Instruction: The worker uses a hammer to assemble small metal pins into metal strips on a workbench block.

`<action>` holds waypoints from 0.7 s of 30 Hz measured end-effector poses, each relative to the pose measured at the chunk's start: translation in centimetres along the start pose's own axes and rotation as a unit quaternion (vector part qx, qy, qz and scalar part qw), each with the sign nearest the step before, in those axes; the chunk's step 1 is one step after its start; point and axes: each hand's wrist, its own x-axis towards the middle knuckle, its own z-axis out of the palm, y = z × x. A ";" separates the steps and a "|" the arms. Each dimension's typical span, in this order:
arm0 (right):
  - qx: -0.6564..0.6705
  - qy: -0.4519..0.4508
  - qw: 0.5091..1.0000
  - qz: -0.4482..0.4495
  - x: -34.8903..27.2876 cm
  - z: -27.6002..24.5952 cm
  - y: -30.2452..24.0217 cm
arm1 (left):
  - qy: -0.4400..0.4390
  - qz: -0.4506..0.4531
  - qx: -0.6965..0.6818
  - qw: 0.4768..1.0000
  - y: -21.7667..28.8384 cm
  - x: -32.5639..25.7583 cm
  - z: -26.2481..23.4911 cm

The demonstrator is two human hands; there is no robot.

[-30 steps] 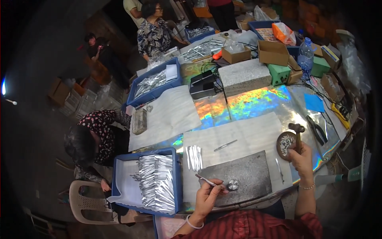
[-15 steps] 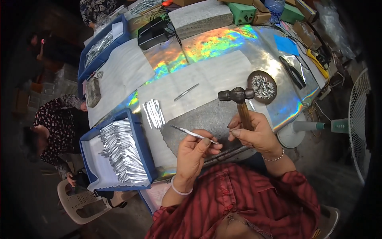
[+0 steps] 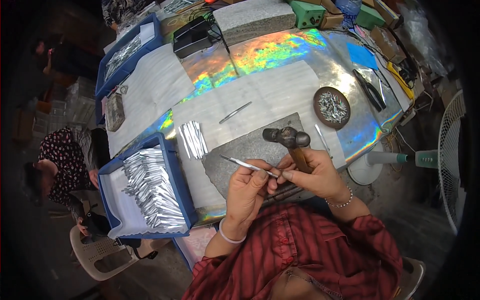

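Note:
My left hand (image 3: 245,192) is closed, pinching a slim silver metal piece (image 3: 242,163) with a dark, narrow tip pointing left. My right hand (image 3: 320,175) grips a ball-peen hammer (image 3: 286,137) by its wooden handle, head raised. Its thumb and fingertips meet the near end of the silver piece, beside my left fingers; anything small between them is hidden. Below the hammer lies a grey stone slab (image 3: 240,150). A round brown dish (image 3: 317,102) holds many tiny metal bits (image 3: 334,108). One slim piece (image 3: 235,113) lies beyond the slab, another (image 3: 322,137) to its right.
Left of the slab, several silver pieces (image 3: 192,140) lie side by side near a blue tray (image 3: 177,185) full of them. Pliers (image 3: 369,90) rest at the right. A stone block (image 3: 255,20) and black box (image 3: 192,37) stand behind. A person (image 3: 70,165) sits at left.
My right hand has moved left to the silver piece's near end, and the hammer has swung left and lower with it. The seated person's arm at left has shifted.

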 end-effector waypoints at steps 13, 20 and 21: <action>0.153 0.019 0.988 0.004 0.1 1.2 0.7 | 0.003 -0.070 -0.170 0.983 -1.0 0.1 -0.2; 0.102 0.032 0.994 -0.010 0.0 1.7 0.3 | 0.007 -0.087 -0.199 0.976 -0.9 -0.3 0.2; 0.102 0.032 0.994 -0.011 0.0 1.7 0.3 | 0.006 -0.087 -0.198 0.976 -0.9 -0.3 0.1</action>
